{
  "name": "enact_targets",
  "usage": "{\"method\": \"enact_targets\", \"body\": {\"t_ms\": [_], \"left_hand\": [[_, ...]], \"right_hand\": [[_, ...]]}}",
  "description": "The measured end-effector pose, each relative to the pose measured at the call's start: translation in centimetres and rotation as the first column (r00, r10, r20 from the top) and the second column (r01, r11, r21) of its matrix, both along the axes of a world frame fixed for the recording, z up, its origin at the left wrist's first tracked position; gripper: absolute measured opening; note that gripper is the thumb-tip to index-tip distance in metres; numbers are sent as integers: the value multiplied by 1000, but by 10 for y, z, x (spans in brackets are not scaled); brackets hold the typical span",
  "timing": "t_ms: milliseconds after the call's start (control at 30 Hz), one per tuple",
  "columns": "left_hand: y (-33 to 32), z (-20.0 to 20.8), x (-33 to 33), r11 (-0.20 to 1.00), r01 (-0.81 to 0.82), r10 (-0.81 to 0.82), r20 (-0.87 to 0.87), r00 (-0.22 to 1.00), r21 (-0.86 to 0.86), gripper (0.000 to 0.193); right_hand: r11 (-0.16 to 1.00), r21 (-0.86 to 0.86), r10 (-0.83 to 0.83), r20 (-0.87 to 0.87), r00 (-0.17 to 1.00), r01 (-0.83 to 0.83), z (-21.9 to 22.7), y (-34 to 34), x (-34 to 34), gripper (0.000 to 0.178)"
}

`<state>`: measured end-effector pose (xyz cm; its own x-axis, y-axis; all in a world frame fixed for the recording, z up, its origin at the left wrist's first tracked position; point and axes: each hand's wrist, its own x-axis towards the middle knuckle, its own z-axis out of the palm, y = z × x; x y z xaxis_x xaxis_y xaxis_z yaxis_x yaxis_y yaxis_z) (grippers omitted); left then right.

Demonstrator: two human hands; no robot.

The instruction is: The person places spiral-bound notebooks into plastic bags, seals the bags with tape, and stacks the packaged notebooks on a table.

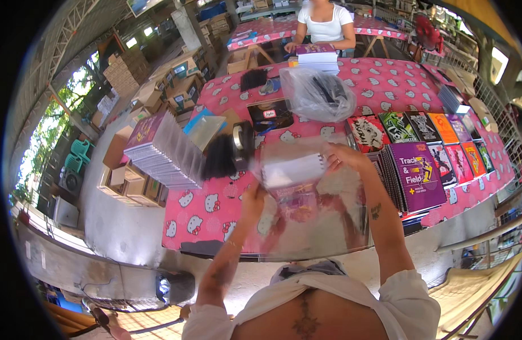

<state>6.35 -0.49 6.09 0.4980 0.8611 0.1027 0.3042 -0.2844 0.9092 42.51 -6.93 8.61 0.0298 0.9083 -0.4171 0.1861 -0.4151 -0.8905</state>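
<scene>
Between my hands a spiral notebook (292,171) shows a pale page side, with a hazy clear plastic sleeve about it; motion blurs both. My right hand (344,157) pinches the far right corner. At the near left, my left hand (253,199) is closed on the edge, its fingertips partly hidden. Below them lies a glossy clear sheet (334,226) that reflects a purple cover and my arms. A black bristle brush (218,158) and a roll of tape (238,139) are left of the notebook. To the right stands a row of purple spiral notebooks (416,178).
Sleeved notebooks form a tall stack (162,150) at the left table edge. A clear plastic bag (317,93) sits farther back on the pink patterned tablecloth (380,79). Colourful notebooks (408,127) lie at right. Across the table is another person (326,25) behind a notebook stack (317,59).
</scene>
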Motion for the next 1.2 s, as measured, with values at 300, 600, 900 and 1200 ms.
{"method": "enact_targets", "body": {"t_ms": [300, 600, 900, 1200], "left_hand": [[111, -30, 10, 884, -329, 281, 186, 942, 333, 23], [217, -38, -13, 937, -116, 204, 245, 948, -330, 18], [184, -25, -8, 880, -220, 392, -381, 837, 421, 15], [166, -63, -22, 709, -80, 459, 373, 806, -700, 18]], "right_hand": [[469, 860, -421, 419, 805, -203, 115, -67, -91, 31], [559, 699, -371, 691, 620, -445, 159, -54, -165, 25], [605, 627, -459, 778, 429, -491, 139, -17, -205, 36], [640, 639, -541, 769, 341, -426, 140, -8, -226, 39]]}}
